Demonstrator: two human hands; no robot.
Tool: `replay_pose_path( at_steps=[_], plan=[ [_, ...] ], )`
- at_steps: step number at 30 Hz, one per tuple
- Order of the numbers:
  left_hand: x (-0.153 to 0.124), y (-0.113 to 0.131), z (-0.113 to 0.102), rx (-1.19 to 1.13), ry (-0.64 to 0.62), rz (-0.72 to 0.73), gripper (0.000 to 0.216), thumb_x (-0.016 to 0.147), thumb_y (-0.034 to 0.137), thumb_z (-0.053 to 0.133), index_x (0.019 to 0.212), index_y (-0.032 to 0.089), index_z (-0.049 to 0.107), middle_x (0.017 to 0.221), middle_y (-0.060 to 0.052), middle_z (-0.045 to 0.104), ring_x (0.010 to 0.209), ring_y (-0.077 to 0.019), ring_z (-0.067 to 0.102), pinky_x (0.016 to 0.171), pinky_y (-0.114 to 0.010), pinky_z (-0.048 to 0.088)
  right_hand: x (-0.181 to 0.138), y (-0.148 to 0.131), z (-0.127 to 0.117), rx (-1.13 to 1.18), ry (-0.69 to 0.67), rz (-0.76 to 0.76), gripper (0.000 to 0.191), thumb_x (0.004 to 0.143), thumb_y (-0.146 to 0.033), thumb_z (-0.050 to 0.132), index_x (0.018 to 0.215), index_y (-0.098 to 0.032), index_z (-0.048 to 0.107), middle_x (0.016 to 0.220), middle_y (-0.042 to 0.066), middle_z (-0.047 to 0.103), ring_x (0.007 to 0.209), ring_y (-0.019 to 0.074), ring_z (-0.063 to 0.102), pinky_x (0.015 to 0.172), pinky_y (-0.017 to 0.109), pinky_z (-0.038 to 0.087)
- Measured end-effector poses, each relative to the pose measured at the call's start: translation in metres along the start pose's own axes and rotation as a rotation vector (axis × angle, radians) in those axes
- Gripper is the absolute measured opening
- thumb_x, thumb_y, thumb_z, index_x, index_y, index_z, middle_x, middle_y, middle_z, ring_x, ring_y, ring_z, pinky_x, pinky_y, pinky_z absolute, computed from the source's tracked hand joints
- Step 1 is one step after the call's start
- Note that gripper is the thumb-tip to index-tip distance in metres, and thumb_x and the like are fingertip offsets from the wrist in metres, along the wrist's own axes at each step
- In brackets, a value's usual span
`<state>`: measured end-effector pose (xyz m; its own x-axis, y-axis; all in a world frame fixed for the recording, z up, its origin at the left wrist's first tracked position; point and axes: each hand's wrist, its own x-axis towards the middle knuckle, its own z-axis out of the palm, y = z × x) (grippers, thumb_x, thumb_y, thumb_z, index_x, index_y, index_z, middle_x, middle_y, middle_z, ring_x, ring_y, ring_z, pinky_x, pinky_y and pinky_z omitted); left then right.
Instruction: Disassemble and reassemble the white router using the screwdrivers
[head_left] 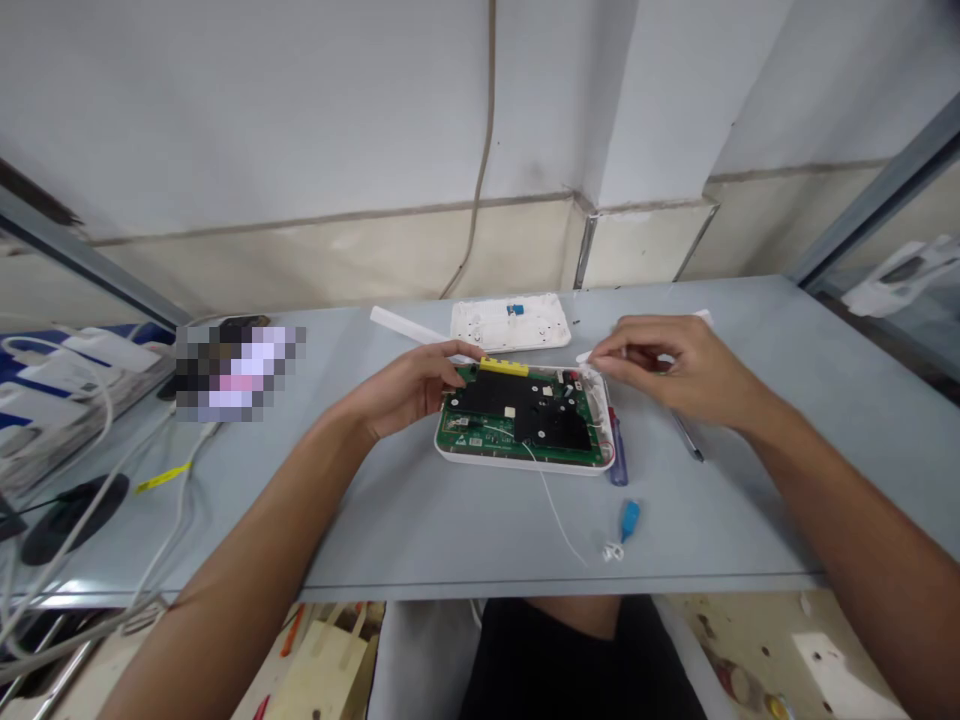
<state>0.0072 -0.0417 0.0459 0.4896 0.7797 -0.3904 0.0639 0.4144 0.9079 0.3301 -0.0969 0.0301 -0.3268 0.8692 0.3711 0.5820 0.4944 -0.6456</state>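
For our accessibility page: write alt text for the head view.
Two hands work over a green circuit board in a white case on a grey table. The left hand touches the board's edge; the right hand pinches a small white piece. A white cover lies behind.

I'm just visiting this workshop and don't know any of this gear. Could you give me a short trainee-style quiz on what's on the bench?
1. What colour is the circuit board that the left hand touches?
2. True or false: the right hand pinches a thin white strip.
3. Which is nearer the person: the white plastic cover or the blue connector?

Key: 1. Green. 2. True. 3. The blue connector.
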Motion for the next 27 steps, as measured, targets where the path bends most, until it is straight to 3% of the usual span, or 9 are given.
replay_pose_path(
  at_steps=[3,6,10,16,20,24,27],
  plan=[
    [-0.002,0.001,0.003,0.085,0.016,0.037,0.035,0.072,0.014,0.075,0.106,0.02,0.074,0.095,-0.004,0.073,0.075,-0.0147,0.067,0.063,-0.023,0.055,0.002,-0.004,0.014,-0.08,0.042,-0.126,0.015,0.1,-0.03,0.064,0.1,-0.024,0.077,0.102,0.005,0.071,0.078,0.0152,0.063,0.068,0.031,0.047],
    [-0.008,0.006,0.008,0.188,0.058,0.074,0.035,0.076,0.022,0.078,0.111,0.021,0.075,0.097,-0.005,0.074,0.082,-0.0187,0.069,0.067,-0.027,0.056,0.003,-0.006,0.019,-0.108,0.001,-0.153,0.013,0.102,-0.024,0.061,0.102,-0.022,0.074,0.102,0.003,0.073,0.076,0.0144,0.064,0.072,0.031,0.048],
    [-0.015,0.01,0.013,0.263,0.051,0.114,0.043,0.08,0.032,0.081,0.122,0.025,0.074,0.112,-0.007,0.075,0.096,-0.0241,0.072,0.077,-0.033,0.058,0.004,-0.005,0.02,-0.056,-0.074,-0.119,0.016,0.105,-0.026,0.057,0.104,-0.023,0.073,0.098,0.0,0.078,0.078,0.014,0.068,0.074,0.029,0.049],
    [-0.016,0.006,0.012,0.396,0.013,0.128,0.056,0.081,0.042,0.085,0.132,0.028,0.069,0.121,-0.008,0.072,0.109,-0.0296,0.07,0.086,-0.04,0.058,0.003,0.0,0.022,0.014,-0.084,0.02,0.033,0.105,-0.039,0.061,0.135,-0.028,0.068,0.088,-0.003,0.079,0.074,0.0141,0.07,0.075,0.03,0.051],
    [-0.015,0.002,0.007,0.436,-0.07,0.112,0.075,0.077,0.04,0.09,0.145,0.034,0.06,0.137,-0.009,0.066,0.119,-0.0308,0.066,0.094,-0.042,0.058,0.003,-0.003,0.022,-0.019,-0.086,-0.028,0.022,0.103,-0.041,0.064,0.113,-0.025,0.076,0.097,-0.001,0.08,0.078,0.0136,0.07,0.074,0.028,0.049],
    [-0.015,0.002,0.006,0.446,-0.059,0.126,0.097,0.067,0.033,0.097,0.153,0.036,0.052,0.145,-0.011,0.059,0.126,-0.0345,0.063,0.096,-0.045,0.059,0.002,-0.006,0.025,-0.026,-0.109,-0.171,0.034,0.104,-0.045,0.063,0.081,-0.021,0.071,0.08,-0.001,0.073,0.074,0.0126,0.063,0.071,0.028,0.044],
    [-0.017,0.002,0.006,0.437,-0.087,0.119,0.109,0.06,0.028,0.099,0.156,0.037,0.048,0.147,-0.011,0.057,0.124,-0.0352,0.064,0.095,-0.046,0.06,0.0,-0.008,0.028,-0.047,-0.117,-0.201,0.034,0.099,-0.051,0.068,0.083,-0.021,0.071,0.075,-0.002,0.068,0.071,0.0125,0.06,0.072,0.029,0.042]
  ],
)
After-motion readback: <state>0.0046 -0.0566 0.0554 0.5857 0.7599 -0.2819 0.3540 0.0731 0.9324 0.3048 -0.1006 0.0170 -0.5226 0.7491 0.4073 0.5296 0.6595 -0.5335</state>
